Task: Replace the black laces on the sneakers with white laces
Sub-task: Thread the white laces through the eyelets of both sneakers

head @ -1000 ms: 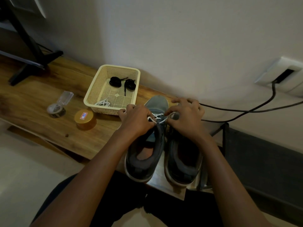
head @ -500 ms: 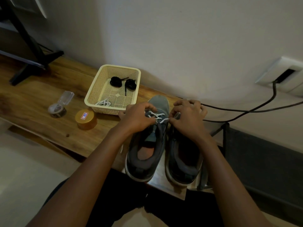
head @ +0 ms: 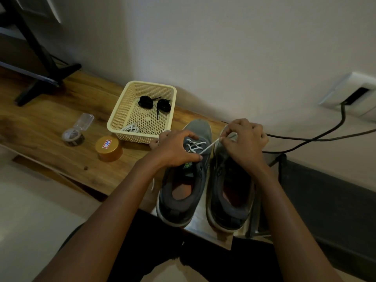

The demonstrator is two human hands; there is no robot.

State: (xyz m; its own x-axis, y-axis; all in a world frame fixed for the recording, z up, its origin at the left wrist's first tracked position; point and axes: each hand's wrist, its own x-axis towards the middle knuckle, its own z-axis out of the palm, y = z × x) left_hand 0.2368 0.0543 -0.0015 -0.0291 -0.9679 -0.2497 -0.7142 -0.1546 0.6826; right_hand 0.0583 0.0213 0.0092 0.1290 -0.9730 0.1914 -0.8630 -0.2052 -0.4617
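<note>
Wooden table (head: 40,127): two sneakers stand side by side at the near edge.
Left sneaker (head: 183,192): the white lace (head: 194,145) crosses the far eyelets only.
Right sneaker (head: 230,192): no lace visible.
Basket (head: 140,137), far left: holds both black laces (head: 154,102) and a spare white lace (head: 131,128).
Left hand (head: 175,149): curled fingers grip the left sneaker.
Right hand (head: 244,139): pinches the white lace taut.
Estimated progress: under half.

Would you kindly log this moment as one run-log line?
step: lacing left sneaker | left hand: holds sneaker | right hand: pinches white lace, taut | basket: black laces, spare white lace
</note>
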